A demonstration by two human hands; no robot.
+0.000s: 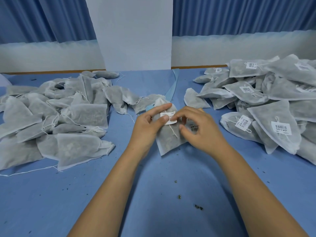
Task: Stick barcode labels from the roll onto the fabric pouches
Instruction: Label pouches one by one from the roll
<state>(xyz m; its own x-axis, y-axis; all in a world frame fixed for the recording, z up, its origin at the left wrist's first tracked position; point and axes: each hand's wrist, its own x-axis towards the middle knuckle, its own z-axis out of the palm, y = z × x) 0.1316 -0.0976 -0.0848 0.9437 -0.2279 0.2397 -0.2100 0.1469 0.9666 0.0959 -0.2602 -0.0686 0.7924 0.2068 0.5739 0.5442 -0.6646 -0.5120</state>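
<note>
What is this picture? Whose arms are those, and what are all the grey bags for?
There is no machine here. A person wears a camera on their head, so you see their two arms from above. The left hand holds a grey fabric pouch at the blue table. The right hand pinches a white barcode label against that pouch. The pile on the left shows no labels. In the pile on the right, many pouches already have labels. Dark crumbs lie on the table.
</note>
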